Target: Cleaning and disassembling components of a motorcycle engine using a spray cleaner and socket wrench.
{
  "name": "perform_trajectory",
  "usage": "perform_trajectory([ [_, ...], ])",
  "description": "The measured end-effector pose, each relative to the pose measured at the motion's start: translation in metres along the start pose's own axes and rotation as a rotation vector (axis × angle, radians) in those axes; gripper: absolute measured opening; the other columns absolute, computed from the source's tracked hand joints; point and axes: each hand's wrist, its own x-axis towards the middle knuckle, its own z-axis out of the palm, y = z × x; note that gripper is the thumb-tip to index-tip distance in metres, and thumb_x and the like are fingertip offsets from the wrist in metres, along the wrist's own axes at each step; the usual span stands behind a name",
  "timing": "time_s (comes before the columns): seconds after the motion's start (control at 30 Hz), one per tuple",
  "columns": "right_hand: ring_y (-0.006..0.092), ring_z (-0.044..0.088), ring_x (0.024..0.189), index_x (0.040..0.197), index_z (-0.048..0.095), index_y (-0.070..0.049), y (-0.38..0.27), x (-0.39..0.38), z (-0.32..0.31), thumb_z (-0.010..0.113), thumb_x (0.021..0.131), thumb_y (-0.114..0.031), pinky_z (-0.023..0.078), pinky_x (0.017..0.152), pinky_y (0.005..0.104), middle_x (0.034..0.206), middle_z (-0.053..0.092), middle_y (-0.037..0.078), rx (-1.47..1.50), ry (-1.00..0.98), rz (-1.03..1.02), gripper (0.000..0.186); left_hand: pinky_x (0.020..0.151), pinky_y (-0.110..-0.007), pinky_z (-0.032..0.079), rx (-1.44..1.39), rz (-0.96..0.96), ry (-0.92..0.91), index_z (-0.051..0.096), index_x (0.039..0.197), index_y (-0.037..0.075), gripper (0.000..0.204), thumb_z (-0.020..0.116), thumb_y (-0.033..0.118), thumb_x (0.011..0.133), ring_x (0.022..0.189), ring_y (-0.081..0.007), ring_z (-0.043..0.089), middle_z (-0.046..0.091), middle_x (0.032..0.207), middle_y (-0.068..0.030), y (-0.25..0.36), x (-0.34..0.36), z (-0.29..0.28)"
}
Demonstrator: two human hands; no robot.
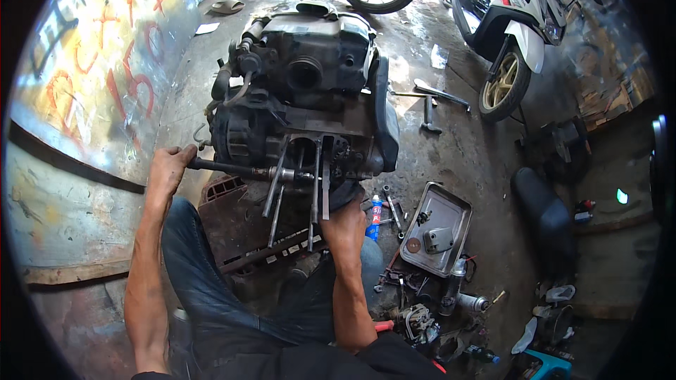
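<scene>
In front of me stands a greasy scooter engine [306,116], its dark casing topped by a bulky box. Several long metal studs [272,200] stick out of its near side. A flat metal strip [326,197] hangs beside them. My left hand [171,165] is closed on the outer end of a dark bar [225,167], whose silver end reaches in among the studs. On the right of the studs, my right hand [343,226] is up against a dark rounded piece [343,197] under the engine. Its fingertips are mostly hidden, so its grip is unclear.
To the right lie a metal tray [461,225] holding small parts, a blue tube [375,214], a wrench [393,207] and a hammer [429,116]. Loose parts [419,320] crowd the lower right. A painted metal wall [105,63] borders the left; a white scooter [507,21] stands behind.
</scene>
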Motion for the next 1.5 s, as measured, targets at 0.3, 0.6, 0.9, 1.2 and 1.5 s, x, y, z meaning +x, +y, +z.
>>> perform_trajectory([
  [0.3,0.0568,0.063,0.092,0.124,0.044,0.006,-0.005,0.002,0.003,0.075,0.082,-0.039,0.049,0.081,0.0614,0.090,0.066,0.039,0.020,0.021,-0.027,0.069,0.058,-0.036,0.042,0.003,0.061,0.071,0.075,0.079,-0.002,0.045,0.071,0.041,0.087,0.057,-0.0151,0.052,0.056,0.057,-0.0079,-0.001,0.003,-0.002],
  [0.6,0.0582,0.061,0.094,0.121,0.045,0.007,0.002,-0.001,0.003,0.073,0.084,-0.038,0.048,0.082,0.0625,0.091,0.065,0.040,0.038,-0.002,-0.056,0.065,0.056,-0.034,0.042,-0.006,0.087,0.087,0.074,0.076,-0.002,0.044,0.071,0.040,0.088,0.057,-0.0129,0.052,0.057,0.057,-0.0071,0.002,-0.005,-0.001],
  [0.9,0.0577,0.061,0.094,0.122,0.044,0.008,0.007,0.000,0.003,0.074,0.084,-0.039,0.048,0.082,0.0622,0.092,0.065,0.040,0.058,-0.035,-0.045,0.067,0.056,-0.033,0.039,-0.026,0.102,0.062,0.071,0.076,-0.002,0.040,0.069,0.035,0.090,0.058,-0.0109,0.048,0.053,0.058,-0.0038,-0.001,-0.003,0.002],
  [1.2,0.0567,0.061,0.091,0.118,0.046,0.010,0.017,-0.002,0.009,0.072,0.079,-0.029,0.049,0.079,0.0611,0.089,0.065,0.038,0.010,0.046,-0.104,0.061,0.058,-0.034,0.041,-0.064,0.186,0.076,0.068,0.075,-0.004,0.038,0.069,0.031,0.091,0.061,-0.0111,0.049,0.053,0.060,-0.0046,-0.006,0.001,0.002],
  [1.5,0.0539,0.063,0.092,0.126,0.044,0.013,-0.002,-0.003,0.000,0.072,0.072,-0.009,0.052,0.080,0.0560,0.094,0.066,0.036,-0.017,0.032,-0.044,0.065,0.061,-0.035,0.046,-0.039,0.224,0.126,0.069,0.078,-0.003,0.038,0.071,0.033,0.090,0.061,-0.0136,0.056,0.063,0.062,-0.0100,-0.003,-0.004,0.005],
])
